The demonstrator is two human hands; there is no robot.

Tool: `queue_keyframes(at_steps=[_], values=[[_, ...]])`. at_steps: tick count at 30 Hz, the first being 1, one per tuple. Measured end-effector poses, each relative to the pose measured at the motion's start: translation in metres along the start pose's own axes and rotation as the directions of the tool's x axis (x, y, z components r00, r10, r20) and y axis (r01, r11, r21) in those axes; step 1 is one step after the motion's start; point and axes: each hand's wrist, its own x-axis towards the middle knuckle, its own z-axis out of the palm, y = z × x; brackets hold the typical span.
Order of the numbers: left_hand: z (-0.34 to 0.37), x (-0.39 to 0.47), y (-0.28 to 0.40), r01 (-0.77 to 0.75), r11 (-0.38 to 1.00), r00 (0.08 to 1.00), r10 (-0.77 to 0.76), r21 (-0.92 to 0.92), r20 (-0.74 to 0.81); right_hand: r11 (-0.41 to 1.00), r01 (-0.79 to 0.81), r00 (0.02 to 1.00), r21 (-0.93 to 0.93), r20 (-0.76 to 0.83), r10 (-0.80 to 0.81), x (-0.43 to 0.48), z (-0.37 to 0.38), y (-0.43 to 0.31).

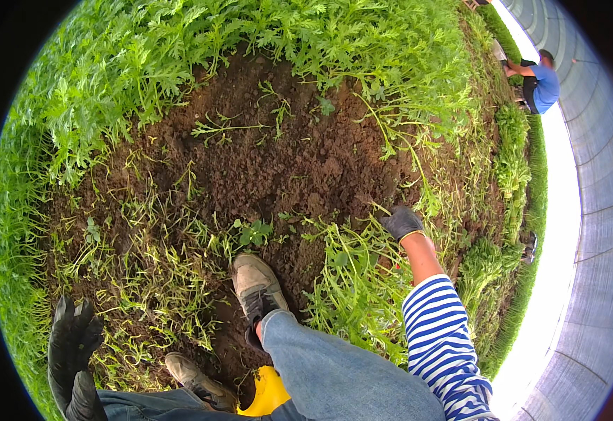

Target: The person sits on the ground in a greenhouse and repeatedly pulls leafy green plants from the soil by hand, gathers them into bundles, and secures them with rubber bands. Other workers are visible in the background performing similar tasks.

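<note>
My right hand [402, 222], in a dark glove below a blue-and-white striped sleeve, is closed around the root end of a leafy green plant. It is at the upper right edge of a heap of pulled leafy greens [353, 284] lying on the soil. My left hand [73, 342], in a black glove, is at the lower left near my knee, with its fingers extended and nothing seen in it. Dense feathery-leaved greens [169, 58] stand rooted ahead and along the left. Loose stems lie on the bare brown soil [296, 168] between.
A yellow plastic object [267, 392] is partly hidden between my legs. My shoes [258, 284] rest on soil strewn with trimmings. Piled greens [511, 152] form a row at the right. A person in a blue shirt [546, 87] sits at the upper right, beside the greenhouse covering [601, 210].
</note>
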Motion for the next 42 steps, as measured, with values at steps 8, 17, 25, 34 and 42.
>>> queue_keyframes(at_steps=[8,17,25,34,42], values=[[0.002,-0.001,0.002,0.007,1.0,1.0,-0.007,0.01,0.003,0.89,0.091,0.996,-0.447,0.026,-0.089,-0.007,0.015,-0.008],[0.004,0.002,0.005,0.003,1.0,1.0,-0.003,0.004,0.003,0.903,0.217,0.976,-0.37,0.11,-0.19,0.002,0.005,-0.014],[-0.003,-0.001,-0.001,0.003,1.0,1.0,-0.003,-0.004,-0.005,0.919,0.199,0.98,0.339,-0.059,-0.19,-0.027,-0.038,-0.089],[-0.006,0.001,-0.005,0.021,0.996,1.0,-0.019,-0.081,0.023,0.926,0.283,0.946,-0.25,0.229,-0.228,-0.01,0.014,-0.069],[-0.009,-0.002,-0.004,0.043,0.995,0.999,-0.043,-0.091,0.004,0.96,0.202,0.96,-0.194,0.236,-0.154,-0.021,0.013,-0.071]])
